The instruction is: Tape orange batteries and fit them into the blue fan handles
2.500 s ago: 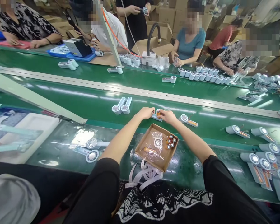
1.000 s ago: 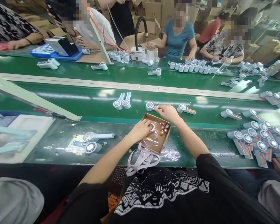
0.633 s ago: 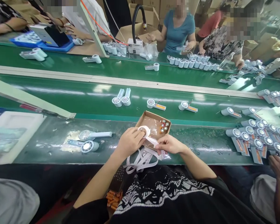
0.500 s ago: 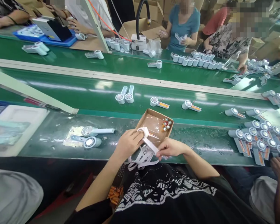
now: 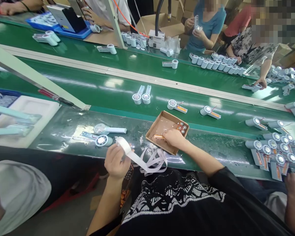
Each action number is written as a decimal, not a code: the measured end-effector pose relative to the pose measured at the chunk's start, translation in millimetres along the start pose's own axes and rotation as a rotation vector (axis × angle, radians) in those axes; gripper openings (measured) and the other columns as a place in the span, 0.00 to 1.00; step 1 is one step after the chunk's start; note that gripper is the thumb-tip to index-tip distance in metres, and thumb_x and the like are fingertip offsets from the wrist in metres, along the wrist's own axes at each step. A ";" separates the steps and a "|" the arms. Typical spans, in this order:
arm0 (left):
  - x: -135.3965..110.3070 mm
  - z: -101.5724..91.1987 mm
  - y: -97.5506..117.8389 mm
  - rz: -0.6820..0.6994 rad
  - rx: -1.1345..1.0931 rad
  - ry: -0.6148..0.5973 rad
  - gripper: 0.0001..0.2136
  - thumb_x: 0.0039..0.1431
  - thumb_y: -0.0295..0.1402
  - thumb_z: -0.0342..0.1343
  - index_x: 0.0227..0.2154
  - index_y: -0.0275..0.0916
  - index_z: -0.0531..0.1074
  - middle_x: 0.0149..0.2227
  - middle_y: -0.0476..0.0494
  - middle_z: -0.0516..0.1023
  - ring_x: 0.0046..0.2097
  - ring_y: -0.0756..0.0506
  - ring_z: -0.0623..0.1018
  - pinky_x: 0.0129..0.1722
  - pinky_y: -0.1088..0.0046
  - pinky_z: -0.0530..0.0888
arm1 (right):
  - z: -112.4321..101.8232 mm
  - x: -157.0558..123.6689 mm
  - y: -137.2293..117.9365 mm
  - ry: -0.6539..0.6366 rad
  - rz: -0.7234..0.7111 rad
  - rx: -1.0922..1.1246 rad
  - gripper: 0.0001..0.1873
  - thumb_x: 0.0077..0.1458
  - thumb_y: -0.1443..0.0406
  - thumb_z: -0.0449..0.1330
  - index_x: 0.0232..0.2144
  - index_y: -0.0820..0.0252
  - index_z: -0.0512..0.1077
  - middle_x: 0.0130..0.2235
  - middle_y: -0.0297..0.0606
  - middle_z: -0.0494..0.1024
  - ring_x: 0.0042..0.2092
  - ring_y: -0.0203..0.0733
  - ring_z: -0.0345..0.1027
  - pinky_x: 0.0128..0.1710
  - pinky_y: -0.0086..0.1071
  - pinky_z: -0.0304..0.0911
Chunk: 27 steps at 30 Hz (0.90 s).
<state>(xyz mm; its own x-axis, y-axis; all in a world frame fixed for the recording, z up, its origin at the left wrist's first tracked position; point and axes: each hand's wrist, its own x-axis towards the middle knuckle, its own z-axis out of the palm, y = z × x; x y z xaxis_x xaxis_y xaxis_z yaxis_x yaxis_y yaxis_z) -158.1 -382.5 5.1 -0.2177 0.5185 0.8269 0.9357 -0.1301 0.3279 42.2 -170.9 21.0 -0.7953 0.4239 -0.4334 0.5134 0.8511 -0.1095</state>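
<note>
My left hand (image 5: 116, 160) is closed around a roll of white tape (image 5: 123, 145), held up over the near edge of the bench. A loose strip of tape (image 5: 140, 162) runs from the roll to a tangle of white strips (image 5: 157, 160) at the bench edge. My right hand (image 5: 175, 139) reaches into a shallow cardboard box (image 5: 151, 131), its fingertips pinched at the end of an orange battery (image 5: 158, 136). Small round motors with red wires (image 5: 182, 127) lie in the box's far right corner, beyond my right hand.
Two fan bodies (image 5: 104, 140) lie left of the box. More fan bodies (image 5: 177, 106) rest on the green conveyor (image 5: 100, 95), and several are crowded at the right (image 5: 275, 147). A slanted metal post (image 5: 51, 85) stands at left. Co-workers sit across and on both sides.
My left hand has moved left with the tape roll, drawing the strip out. My right hand has let go of the tape and moved into the box. The view has shifted slightly.
</note>
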 end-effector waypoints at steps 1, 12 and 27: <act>-1.0 1.9 1.8 -0.007 -0.009 -0.023 0.07 0.64 0.25 0.65 0.40 0.42 0.75 0.37 0.41 0.85 0.40 0.39 0.83 0.45 0.58 0.81 | 0.6 2.4 0.0 -0.026 -0.011 -0.006 0.12 0.70 0.65 0.59 0.47 0.62 0.82 0.48 0.53 0.86 0.50 0.54 0.81 0.44 0.36 0.70; -8.4 23.5 -3.6 -0.053 -0.167 -0.114 0.03 0.66 0.27 0.64 0.41 0.39 0.77 0.37 0.40 0.84 0.43 0.40 0.82 0.46 0.60 0.79 | -42.5 -104.8 82.1 0.443 -0.060 0.645 0.17 0.72 0.57 0.56 0.44 0.59 0.82 0.45 0.44 0.87 0.46 0.45 0.81 0.48 0.36 0.71; -3.6 44.8 24.4 0.047 -0.291 -0.341 0.05 0.69 0.25 0.58 0.43 0.38 0.78 0.39 0.40 0.84 0.44 0.40 0.79 0.48 0.60 0.79 | -17.1 -66.7 26.9 0.016 0.122 0.091 0.15 0.72 0.68 0.50 0.53 0.61 0.74 0.47 0.50 0.85 0.44 0.49 0.82 0.43 0.35 0.70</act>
<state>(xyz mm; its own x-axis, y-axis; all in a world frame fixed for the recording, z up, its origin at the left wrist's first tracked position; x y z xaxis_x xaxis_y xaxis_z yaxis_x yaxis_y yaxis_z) -122.0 -349.8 -10.3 -0.0274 0.7491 0.6619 0.8147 -0.3670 0.4490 103.5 -170.9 62.3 -0.7300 0.5280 -0.4339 0.6329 0.7620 -0.1375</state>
